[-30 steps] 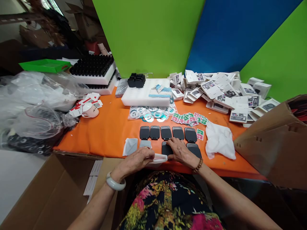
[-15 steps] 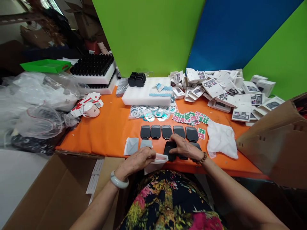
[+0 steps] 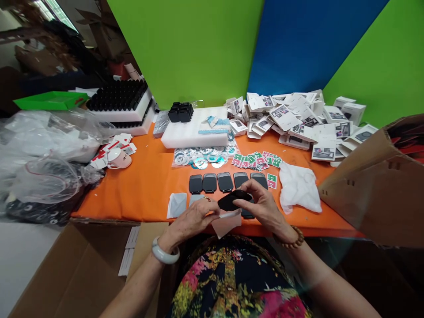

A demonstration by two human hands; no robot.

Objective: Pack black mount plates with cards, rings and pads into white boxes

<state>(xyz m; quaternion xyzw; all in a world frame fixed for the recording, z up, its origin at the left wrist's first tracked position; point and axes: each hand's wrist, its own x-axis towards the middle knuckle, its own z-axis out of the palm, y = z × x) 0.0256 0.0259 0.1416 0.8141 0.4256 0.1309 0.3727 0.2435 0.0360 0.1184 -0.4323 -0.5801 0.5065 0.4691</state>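
Note:
My left hand (image 3: 194,216) is closed on a thin whitish sleeve (image 3: 227,224), which hangs from the fingertips. My right hand (image 3: 263,206) pinches a flat black device (image 3: 232,201) with rounded corners between thumb and fingers. The device is tilted above the table, its lower edge at the sleeve's mouth; whether it is inside cannot be made out. Behind the hands lies a row of similar black devices (image 3: 210,182), and one more is partly hidden under my right hand. Left of my left hand lie a greyish sleeved piece (image 3: 177,205) and a second sleeved piece (image 3: 196,199), partly covered.
Green and red stickers (image 3: 255,160), a bag of silvery rings (image 3: 202,157) and a white foam block (image 3: 195,134) lie farther back. White boxes (image 3: 291,119) pile up at right, near a crumpled white bag (image 3: 298,187). Cardboard boxes stand right (image 3: 374,190) and lower left (image 3: 69,269).
My right hand has lifted the black device off the table and tilted it toward the sleeve. My left hand still holds the sleeve, which now hangs open below the device.

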